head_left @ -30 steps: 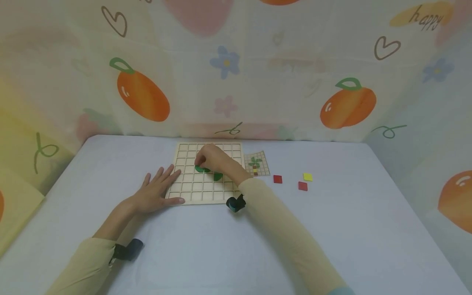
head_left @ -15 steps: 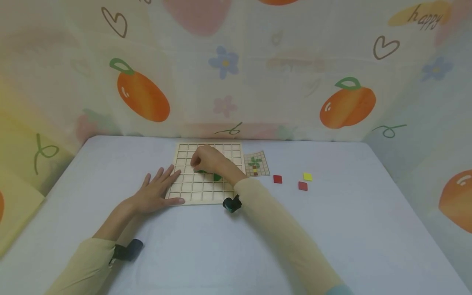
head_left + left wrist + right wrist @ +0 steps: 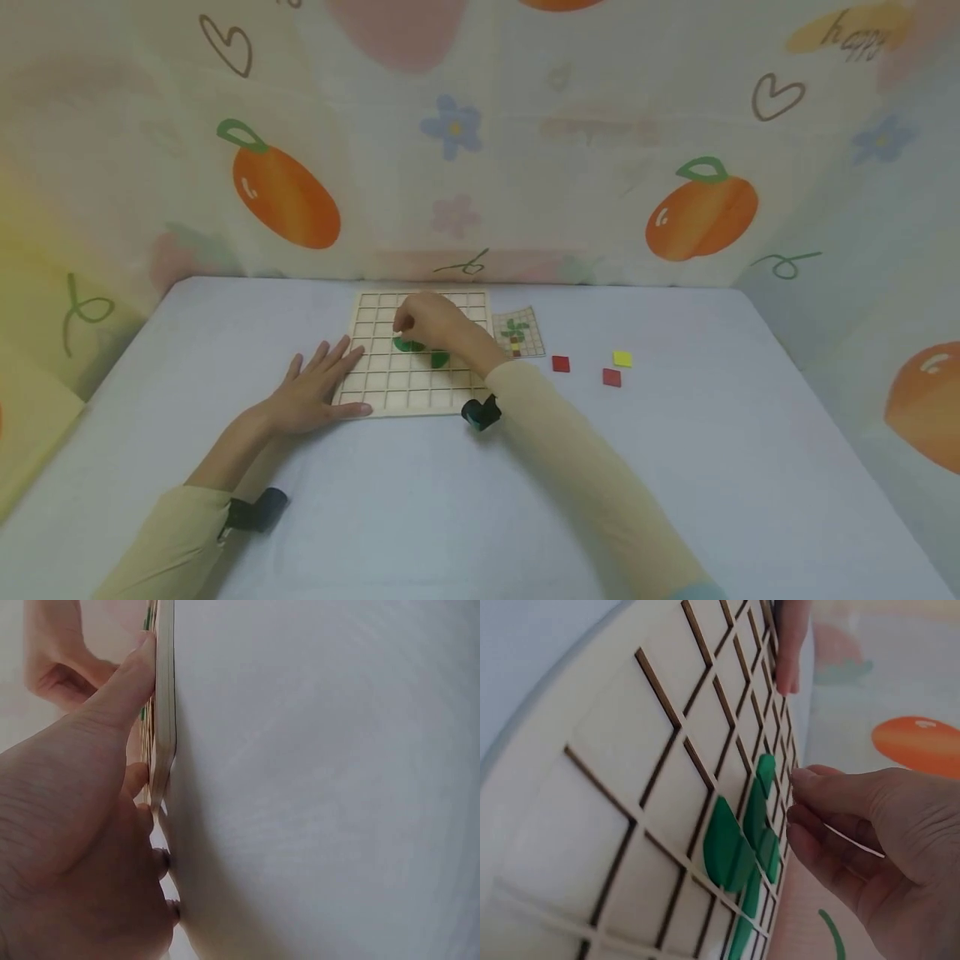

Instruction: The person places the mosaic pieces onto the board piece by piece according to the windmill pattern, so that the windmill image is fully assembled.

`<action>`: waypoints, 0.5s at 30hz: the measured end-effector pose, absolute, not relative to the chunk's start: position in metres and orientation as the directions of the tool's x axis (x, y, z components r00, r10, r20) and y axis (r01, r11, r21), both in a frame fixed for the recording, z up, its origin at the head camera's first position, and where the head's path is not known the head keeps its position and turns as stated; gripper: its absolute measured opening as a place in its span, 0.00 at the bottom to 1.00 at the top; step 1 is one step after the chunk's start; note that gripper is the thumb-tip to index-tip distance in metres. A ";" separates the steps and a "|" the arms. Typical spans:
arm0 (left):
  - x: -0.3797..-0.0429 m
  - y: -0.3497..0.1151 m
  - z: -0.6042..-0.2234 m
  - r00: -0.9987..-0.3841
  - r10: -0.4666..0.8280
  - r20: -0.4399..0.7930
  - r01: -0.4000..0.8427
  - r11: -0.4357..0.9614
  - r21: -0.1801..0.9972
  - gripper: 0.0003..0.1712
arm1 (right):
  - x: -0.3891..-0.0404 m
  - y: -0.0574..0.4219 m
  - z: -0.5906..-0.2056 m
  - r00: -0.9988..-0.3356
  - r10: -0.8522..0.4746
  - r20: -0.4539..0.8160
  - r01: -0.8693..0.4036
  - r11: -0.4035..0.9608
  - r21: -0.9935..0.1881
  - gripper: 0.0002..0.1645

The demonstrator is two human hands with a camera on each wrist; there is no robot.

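Note:
A wooden grid board (image 3: 390, 396) lies flat on the table. My left hand (image 3: 311, 398) rests spread at its left edge, with the thumb (image 3: 127, 682) over the board's near corner. Over the middle of the board is my right hand (image 3: 435, 321), fingers bent downward. In the right wrist view, a gap shows between the right hand's (image 3: 877, 825) thumb and index fingertips, with no piece visible between them. Several green leaf-shaped pieces (image 3: 724, 847) sit in the grid cells. Two green pieces (image 3: 408, 344) show past the hand in the head view; the others are hidden beneath it.
A small pattern card (image 3: 531, 337) with a green, red and yellow design lies against the board's right side. Farther right are a red square (image 3: 561, 363), another red square (image 3: 612, 377) and a yellow square (image 3: 622, 358). A printed curtain (image 3: 555, 192) stands behind the table.
My right hand shifts left over the green piece, then back slightly right and up, uncovering more of it. My left hand stays in place. The head view drifts a little.

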State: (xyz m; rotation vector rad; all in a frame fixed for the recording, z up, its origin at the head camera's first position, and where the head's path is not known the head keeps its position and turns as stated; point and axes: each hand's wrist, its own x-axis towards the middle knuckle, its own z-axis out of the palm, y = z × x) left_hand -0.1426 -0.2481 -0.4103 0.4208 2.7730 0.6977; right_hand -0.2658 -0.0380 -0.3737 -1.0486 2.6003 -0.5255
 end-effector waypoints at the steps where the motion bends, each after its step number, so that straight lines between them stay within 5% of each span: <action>1: -0.142 -0.248 -0.410 -0.928 0.332 -0.170 0.213 0.845 0.491 0.56 | -0.266 -0.036 -0.372 -0.694 -0.709 -0.126 -0.603 0.668 -0.437 0.11; 15: -0.142 -0.250 -0.417 -0.930 0.357 -0.091 0.259 0.809 0.528 0.55 | -0.256 0.007 -0.352 -0.679 -0.729 -0.092 -0.622 0.636 -0.457 0.12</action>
